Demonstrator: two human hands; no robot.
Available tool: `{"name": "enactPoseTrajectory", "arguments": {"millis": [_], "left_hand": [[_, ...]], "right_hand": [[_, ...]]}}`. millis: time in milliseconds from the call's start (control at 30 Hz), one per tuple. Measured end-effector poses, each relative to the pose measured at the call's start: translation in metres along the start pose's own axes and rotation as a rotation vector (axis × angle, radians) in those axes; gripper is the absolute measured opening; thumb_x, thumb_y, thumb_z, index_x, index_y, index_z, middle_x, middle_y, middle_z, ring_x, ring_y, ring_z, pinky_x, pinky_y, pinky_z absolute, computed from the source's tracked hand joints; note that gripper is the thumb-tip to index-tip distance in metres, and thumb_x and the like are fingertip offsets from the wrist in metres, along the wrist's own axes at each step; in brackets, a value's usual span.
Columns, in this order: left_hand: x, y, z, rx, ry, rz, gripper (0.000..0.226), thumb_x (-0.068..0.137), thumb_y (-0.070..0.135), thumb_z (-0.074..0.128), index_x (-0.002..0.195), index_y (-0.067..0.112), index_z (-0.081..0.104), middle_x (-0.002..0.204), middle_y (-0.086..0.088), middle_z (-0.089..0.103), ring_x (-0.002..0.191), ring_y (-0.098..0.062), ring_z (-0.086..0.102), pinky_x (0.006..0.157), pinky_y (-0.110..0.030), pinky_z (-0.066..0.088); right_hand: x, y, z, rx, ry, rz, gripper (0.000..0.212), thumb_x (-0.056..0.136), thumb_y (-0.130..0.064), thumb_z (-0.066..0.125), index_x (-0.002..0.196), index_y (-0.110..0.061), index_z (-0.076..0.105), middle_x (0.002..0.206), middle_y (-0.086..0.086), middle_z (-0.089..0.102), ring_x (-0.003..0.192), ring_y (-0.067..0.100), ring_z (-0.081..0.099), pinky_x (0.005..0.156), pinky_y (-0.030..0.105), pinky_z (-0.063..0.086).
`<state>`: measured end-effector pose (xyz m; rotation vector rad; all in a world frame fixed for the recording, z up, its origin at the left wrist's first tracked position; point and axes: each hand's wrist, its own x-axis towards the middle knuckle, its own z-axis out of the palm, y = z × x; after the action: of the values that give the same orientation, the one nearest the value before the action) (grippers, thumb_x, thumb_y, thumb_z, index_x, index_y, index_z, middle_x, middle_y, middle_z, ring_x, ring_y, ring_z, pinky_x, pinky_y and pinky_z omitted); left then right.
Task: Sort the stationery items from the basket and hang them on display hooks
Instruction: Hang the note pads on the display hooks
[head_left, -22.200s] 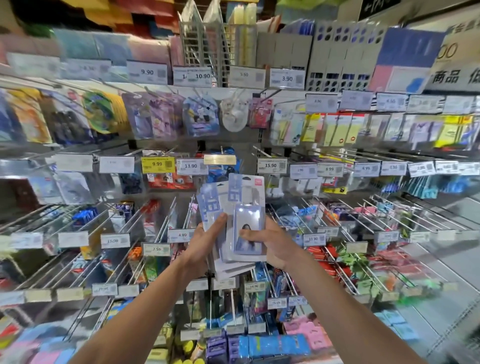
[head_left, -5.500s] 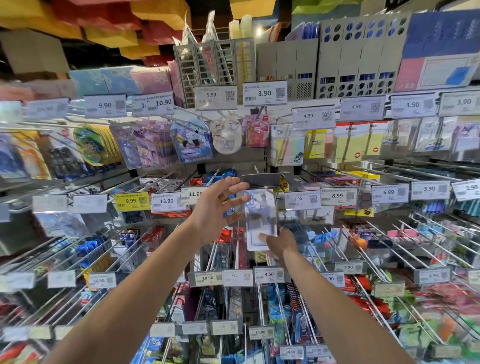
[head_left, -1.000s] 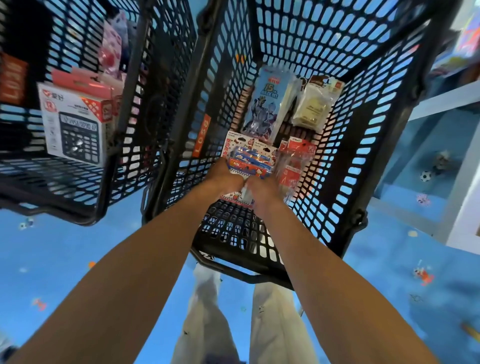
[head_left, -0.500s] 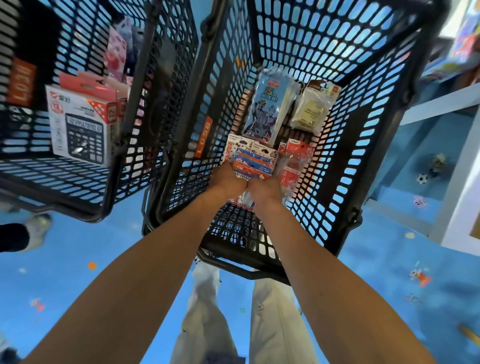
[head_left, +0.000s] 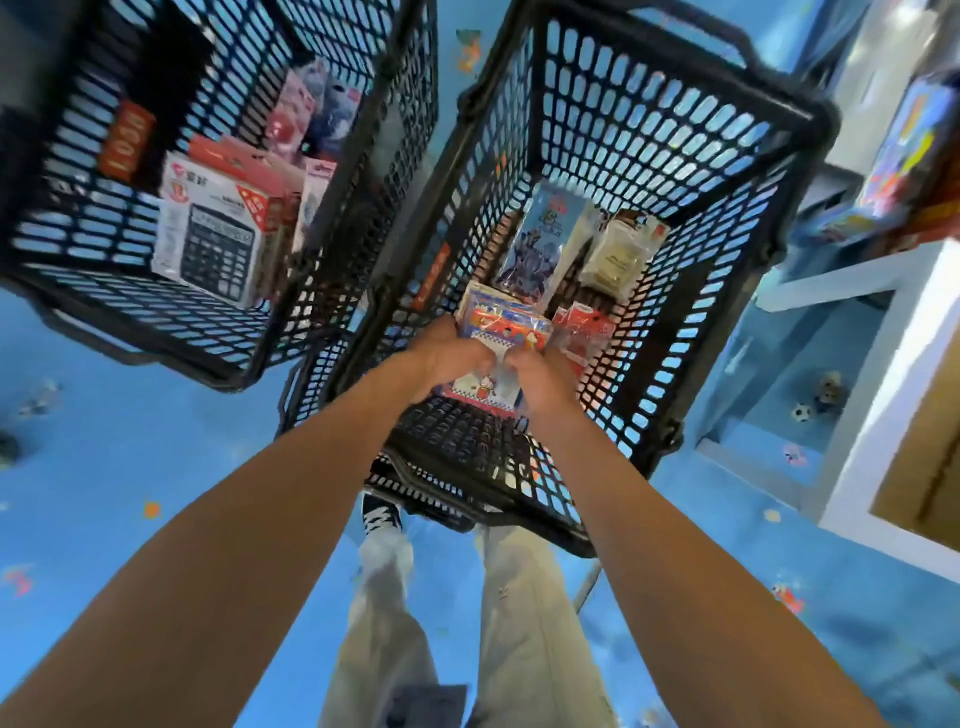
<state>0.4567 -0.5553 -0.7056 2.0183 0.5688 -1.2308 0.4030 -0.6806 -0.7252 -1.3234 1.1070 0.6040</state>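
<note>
Packets (head_left: 506, 325) lifted higher between left hand (head_left: 448, 358), right hand (head_left: 541, 375).

The floor (head_left: 156, 426) was bright blue and smooth, strewn with small printed motifs: an orange dot (head_left: 151, 509) to the left, a red figure (head_left: 787, 597) to the lower right, and a black-and-white football (head_left: 802, 412) near the foot of the furniture. A display unit with a thick white frame (head_left: 883, 415) stood along the right edge. A pale blue shelf board (head_left: 810, 280) ran back inside it, and a brown panel (head_left: 930, 467) filled its lower opening. Colourful boxed goods (head_left: 904, 156), too blurred to read, sat on the upper shelf. The light was bright and even across the floor.
</note>
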Motion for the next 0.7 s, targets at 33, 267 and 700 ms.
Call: {"name": "enactPoseTrajectory", "arguments": {"millis": [33,267,700], "left_hand": [[-0.006,-0.001,-0.003,-0.001,-0.017,0.008,0.058,0.071,0.016,0.076,0.124,0.010,0.054,0.119,-0.012,0.062,0.104,-0.029,0.061,0.083,-0.040,0.054],[-0.049,-0.016,-0.028,-0.129,-0.082,0.119,0.069,0.077,0.013,0.089,0.136,0.007,0.054,0.131,-0.011,0.066,0.122,-0.032,0.062,0.107,-0.049,0.051],[-0.205,-0.172,-0.101,-0.683,-0.071,0.251,0.042,0.082,0.004,0.081,0.114,0.024,0.063,0.104,-0.007,0.079,0.097,-0.031,0.077,0.074,-0.054,0.063]], "right_hand": [[-0.005,-0.003,-0.002,-0.013,-0.003,-0.020,0.046,0.075,-0.018,0.065,0.118,-0.010,0.053,0.094,0.001,0.056,0.091,0.025,0.058,0.077,0.036,0.048],[-0.053,-0.014,0.000,-0.096,-0.026,-0.182,0.039,0.063,-0.026,0.060,0.101,-0.021,0.057,0.106,0.014,0.064,0.102,0.039,0.065,0.085,0.052,0.054],[-0.227,0.016,0.082,-0.381,-0.398,-0.560,0.019,0.086,-0.007,0.064,0.099,-0.019,0.068,0.097,0.007,0.074,0.091,0.025,0.069,0.081,0.047,0.058]]}}
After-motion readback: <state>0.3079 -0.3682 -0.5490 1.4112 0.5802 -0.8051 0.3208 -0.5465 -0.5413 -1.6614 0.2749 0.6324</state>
